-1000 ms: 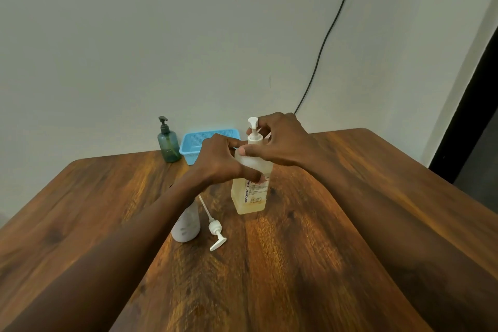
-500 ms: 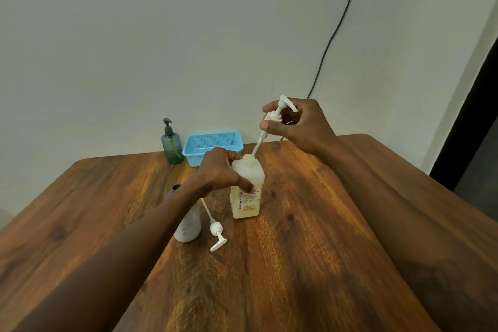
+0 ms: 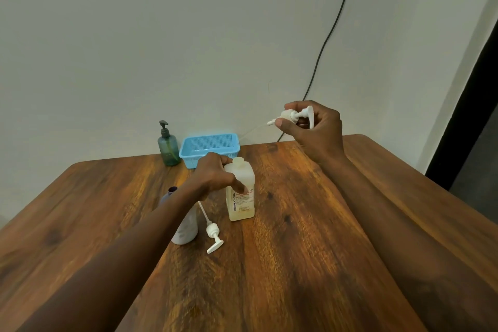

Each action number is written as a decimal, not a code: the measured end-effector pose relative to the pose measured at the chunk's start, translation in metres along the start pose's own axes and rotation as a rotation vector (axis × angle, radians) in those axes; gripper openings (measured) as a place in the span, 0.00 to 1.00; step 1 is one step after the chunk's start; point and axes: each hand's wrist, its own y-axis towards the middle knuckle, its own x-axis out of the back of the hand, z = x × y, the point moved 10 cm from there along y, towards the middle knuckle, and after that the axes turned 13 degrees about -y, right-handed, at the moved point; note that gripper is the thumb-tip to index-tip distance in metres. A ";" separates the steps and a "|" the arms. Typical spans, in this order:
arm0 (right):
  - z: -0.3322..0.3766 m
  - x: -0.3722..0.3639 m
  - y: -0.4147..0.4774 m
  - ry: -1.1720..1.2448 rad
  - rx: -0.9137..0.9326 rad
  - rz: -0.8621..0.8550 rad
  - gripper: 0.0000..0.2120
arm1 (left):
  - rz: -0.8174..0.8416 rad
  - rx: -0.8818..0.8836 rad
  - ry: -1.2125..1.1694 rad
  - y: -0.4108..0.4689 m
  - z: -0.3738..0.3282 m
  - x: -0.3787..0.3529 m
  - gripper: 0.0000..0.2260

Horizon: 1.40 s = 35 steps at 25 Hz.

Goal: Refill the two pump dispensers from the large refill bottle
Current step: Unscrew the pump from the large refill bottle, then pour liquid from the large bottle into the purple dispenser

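Observation:
A square translucent bottle (image 3: 242, 202) with yellowish liquid and a label stands upright mid-table, its neck open. My left hand (image 3: 215, 175) grips its shoulder. My right hand (image 3: 312, 127) is raised above the table's far edge, shut on this bottle's white pump head (image 3: 295, 116), whose thin tube trails left, clear of the bottle. A white bottle (image 3: 186, 226) with an open dark neck stands just left, partly hidden by my left forearm. Its white pump head (image 3: 213, 234) lies on the table beside it. A green pump dispenser (image 3: 168, 147) stands at the back.
A light blue mesh basket (image 3: 210, 148) sits at the back edge next to the green dispenser. A black cable (image 3: 331, 32) runs down the wall behind the wooden table (image 3: 296, 264). A dark doorway lies to the right.
My right hand lifted the pump head out of the square bottle and carried it up and to the right, tube fully out. My left hand stayed on the bottle.

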 end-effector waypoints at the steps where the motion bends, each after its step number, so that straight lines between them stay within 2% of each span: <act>1: -0.014 -0.007 -0.006 -0.053 -0.055 0.035 0.15 | 0.002 0.003 -0.005 0.000 0.001 -0.001 0.28; 4: -0.067 -0.039 -0.036 -0.165 -0.282 0.149 0.11 | 0.012 0.004 -0.013 -0.001 0.001 -0.004 0.29; 6: -0.094 -0.052 -0.058 -0.191 -0.374 0.143 0.12 | 0.009 0.005 -0.006 -0.001 0.003 -0.004 0.31; 10: -0.121 -0.068 -0.088 -0.404 -0.413 0.134 0.12 | 0.022 -0.013 0.041 -0.002 0.001 -0.003 0.33; 12: -0.134 -0.078 -0.097 -0.527 -0.449 0.201 0.12 | 0.049 -0.034 0.090 -0.002 -0.002 -0.005 0.32; 15: -0.148 -0.096 -0.106 -0.550 -0.477 0.335 0.12 | 0.076 -0.074 0.185 -0.004 -0.010 -0.007 0.33; 19: -0.151 -0.105 -0.111 -0.614 -0.410 0.366 0.15 | 0.107 -0.169 0.271 -0.012 -0.029 -0.003 0.40; 23: -0.150 -0.110 -0.113 -0.554 -0.423 0.420 0.14 | 0.093 -0.202 0.268 -0.028 -0.039 0.027 0.43; 27: -0.122 -0.127 -0.105 -0.382 -0.298 0.587 0.37 | 0.067 -0.150 0.221 -0.044 -0.030 0.069 0.42; 30: -0.111 -0.148 -0.106 -0.272 -0.217 0.770 0.47 | 0.084 -0.097 0.174 -0.061 -0.014 0.088 0.41; 33: -0.105 -0.165 -0.111 -0.167 -0.228 0.849 0.48 | 0.108 -0.033 0.198 -0.081 0.003 0.100 0.42; 35: -0.097 -0.172 -0.111 -0.122 -0.229 0.847 0.43 | 0.132 -0.029 0.189 -0.091 0.013 0.105 0.42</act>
